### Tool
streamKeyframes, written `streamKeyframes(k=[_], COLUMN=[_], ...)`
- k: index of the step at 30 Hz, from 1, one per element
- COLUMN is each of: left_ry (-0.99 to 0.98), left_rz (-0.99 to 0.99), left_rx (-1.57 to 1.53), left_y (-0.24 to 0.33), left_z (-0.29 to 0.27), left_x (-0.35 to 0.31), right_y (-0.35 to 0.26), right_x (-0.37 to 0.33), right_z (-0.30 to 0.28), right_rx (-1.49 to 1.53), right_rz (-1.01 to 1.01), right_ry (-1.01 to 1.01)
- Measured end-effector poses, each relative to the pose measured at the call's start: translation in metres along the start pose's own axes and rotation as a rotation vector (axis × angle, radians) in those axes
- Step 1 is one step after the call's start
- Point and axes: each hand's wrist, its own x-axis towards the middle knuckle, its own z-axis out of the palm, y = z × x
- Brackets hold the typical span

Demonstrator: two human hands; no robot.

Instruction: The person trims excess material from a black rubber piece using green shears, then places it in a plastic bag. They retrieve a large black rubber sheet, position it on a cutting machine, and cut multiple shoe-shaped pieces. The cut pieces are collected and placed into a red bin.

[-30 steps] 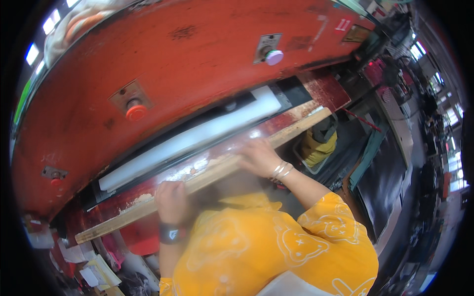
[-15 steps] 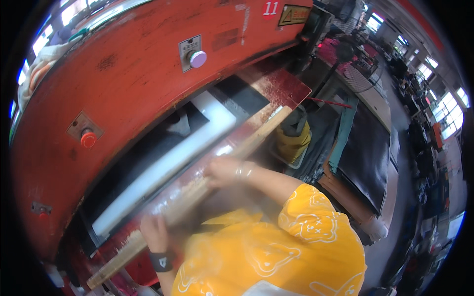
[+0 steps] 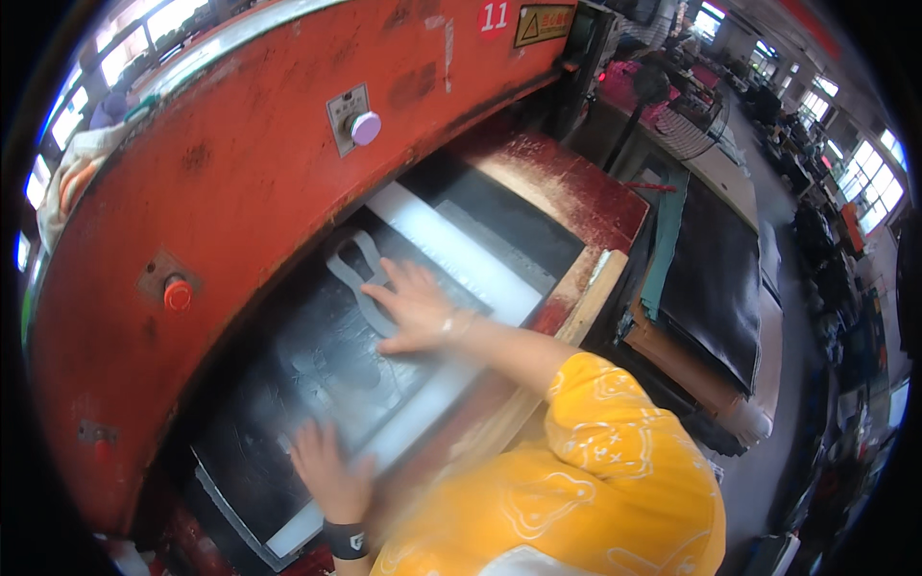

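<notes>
My right hand (image 3: 413,307) rests with spread fingers over a dark sheet (image 3: 322,350), close against a grey loop-shaped piece (image 3: 370,305) that looks like a cutting die. Whether the fingertips touch that piece, I cannot tell. Nearer to me, my left hand (image 3: 328,470) lies open at the near edge of the sheet, slightly blurred by motion. Beneath the sheet is a thick white board (image 3: 475,259), its near and right borders showing. Nothing is gripped in either hand.
A red press (image 3: 250,163) overhangs the work, carrying a purple button (image 3: 365,128) and a red button (image 3: 177,294). A wooden strip (image 3: 600,288) edges the red bed (image 3: 586,182). Stacked black sheets (image 3: 706,288) lie at the right, below a fan (image 3: 687,130).
Both hands have gone from the bed's wooden edge to the dark sheet. More of the board and sheet now shows out from beneath the press, with the grey loop in plain view.
</notes>
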Motion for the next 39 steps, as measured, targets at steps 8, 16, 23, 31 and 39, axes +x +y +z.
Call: streamKeyframes(k=[8, 16, 23, 31, 39], left_ry=[-0.048, -0.023, -0.046, -0.055, -0.265], left_rz=[0.035, 0.011, -0.073, 0.329, 0.707], left_rx=[0.031, 0.067, -0.040, -0.391, -0.205], left_y=[0.001, 0.021, 0.058, 0.133, 0.165], left_z=[0.001, -0.007, -0.019, -0.019, 0.081], left_x=[-0.019, -0.042, -0.043, 0.052, 0.138], right_y=[0.060, 0.185, 0.160, 0.076, 0.071], right_x=[-0.018, -0.036, -0.146, -0.191, -0.176], right_z=[-0.042, -0.043, -0.084, -0.004, -0.020], right_rx=[0.848, 0.333, 0.690, 1.941, 2.108], right_rz=[0.023, 0.329, 0.534, 0.742, 0.670], right_ry=[0.053, 0.203, -0.518, -0.040, 0.060])
